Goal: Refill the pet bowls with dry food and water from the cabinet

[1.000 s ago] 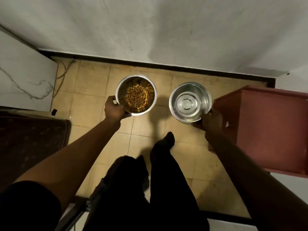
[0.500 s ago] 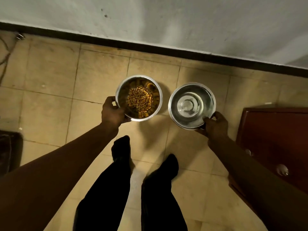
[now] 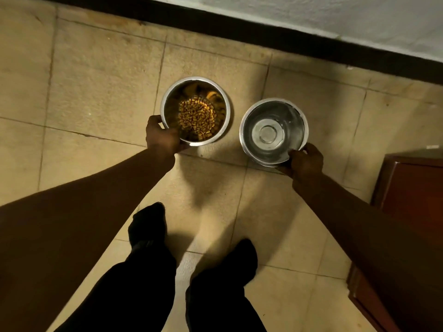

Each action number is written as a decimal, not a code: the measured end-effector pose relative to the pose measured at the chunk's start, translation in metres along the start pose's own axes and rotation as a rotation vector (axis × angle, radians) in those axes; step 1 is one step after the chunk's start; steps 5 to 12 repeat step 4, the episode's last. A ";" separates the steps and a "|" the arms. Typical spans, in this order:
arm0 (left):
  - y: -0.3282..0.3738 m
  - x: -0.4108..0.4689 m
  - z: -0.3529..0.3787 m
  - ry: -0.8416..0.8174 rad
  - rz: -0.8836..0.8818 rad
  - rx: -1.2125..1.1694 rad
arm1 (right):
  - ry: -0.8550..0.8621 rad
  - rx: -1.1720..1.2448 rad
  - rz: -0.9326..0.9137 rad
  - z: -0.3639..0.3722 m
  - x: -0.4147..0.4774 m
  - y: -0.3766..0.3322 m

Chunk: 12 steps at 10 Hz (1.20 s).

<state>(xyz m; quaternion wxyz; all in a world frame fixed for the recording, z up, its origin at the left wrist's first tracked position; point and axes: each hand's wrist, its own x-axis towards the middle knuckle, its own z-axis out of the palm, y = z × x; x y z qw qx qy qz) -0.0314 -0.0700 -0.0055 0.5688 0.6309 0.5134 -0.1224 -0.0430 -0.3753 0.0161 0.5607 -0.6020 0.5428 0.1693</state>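
Note:
Two steel pet bowls are held low over the tiled floor. The food bowl holds a heap of brown dry kibble; my left hand grips its near-left rim. To its right, the water bowl holds clear water; my right hand grips its near rim. Whether the bowls touch the floor I cannot tell. Both arms reach forward and down.
A white wall with a black skirting strip runs across the top. A reddish-brown wooden cabinet stands at the right edge. My two feet in black socks stand on the tiles below the bowls.
I have bent lower and closer to the floor near the wall, bringing both bowls down. The cabinet has slid toward the right edge of the view. Both grips are unchanged.

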 end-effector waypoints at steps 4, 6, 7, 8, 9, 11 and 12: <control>-0.029 0.026 0.004 0.001 -0.020 -0.018 | -0.007 0.100 0.110 0.005 0.027 0.027; -0.029 0.026 0.004 0.001 -0.020 -0.018 | -0.007 0.100 0.110 0.005 0.027 0.027; -0.029 0.026 0.004 0.001 -0.020 -0.018 | -0.007 0.100 0.110 0.005 0.027 0.027; -0.029 0.026 0.004 0.001 -0.020 -0.018 | -0.007 0.100 0.110 0.005 0.027 0.027; -0.029 0.026 0.004 0.001 -0.020 -0.018 | -0.007 0.100 0.110 0.005 0.027 0.027; -0.029 0.026 0.004 0.001 -0.020 -0.018 | -0.007 0.100 0.110 0.005 0.027 0.027; -0.029 0.026 0.004 0.001 -0.020 -0.018 | -0.007 0.100 0.110 0.005 0.027 0.027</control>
